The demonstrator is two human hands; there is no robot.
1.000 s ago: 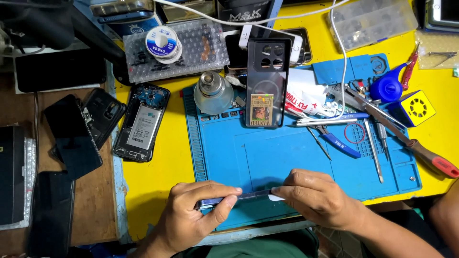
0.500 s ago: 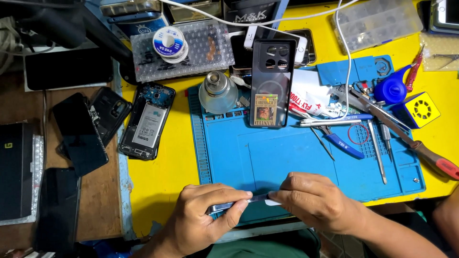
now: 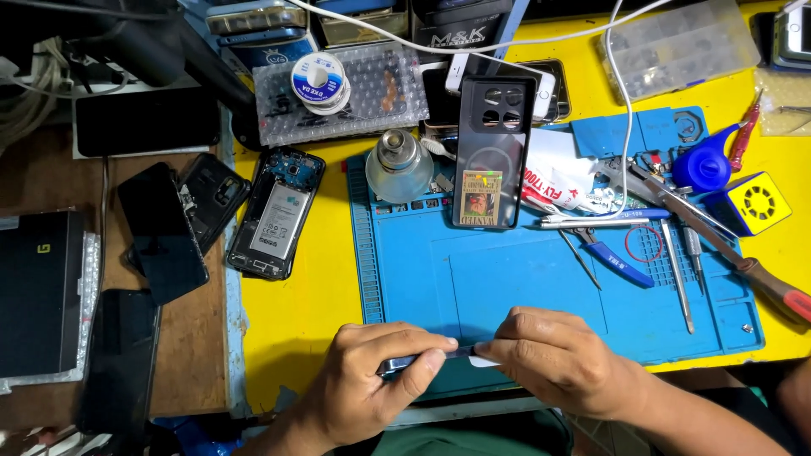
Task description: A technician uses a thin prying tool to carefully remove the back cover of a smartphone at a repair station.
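Note:
My left hand [image 3: 372,380] grips a thin dark phone [image 3: 404,363] on edge at the near side of the blue work mat [image 3: 507,279]. My right hand [image 3: 562,359] pinches a small white pick [image 3: 483,361] against the phone's right end. Most of the phone is hidden by my fingers. A dark phone case [image 3: 492,152] with a picture card in it lies at the mat's far edge. An opened phone [image 3: 277,213] with its battery showing rests on the yellow table [image 3: 296,312] to the left.
A glass bottle [image 3: 399,165] stands by the case. Tweezers, screwdrivers and blue-handled pliers [image 3: 612,253] lie on the mat's right side, with a blue blower [image 3: 701,165] and a yellow cube [image 3: 754,203] beyond. A solder spool [image 3: 318,82] and parts box [image 3: 680,46] sit at the back; dark phones [image 3: 160,228] lie left.
Both hands have stayed at the mat's near edge, holding the phone and pick. The view has shifted slightly, so things sit a little further right and lower.

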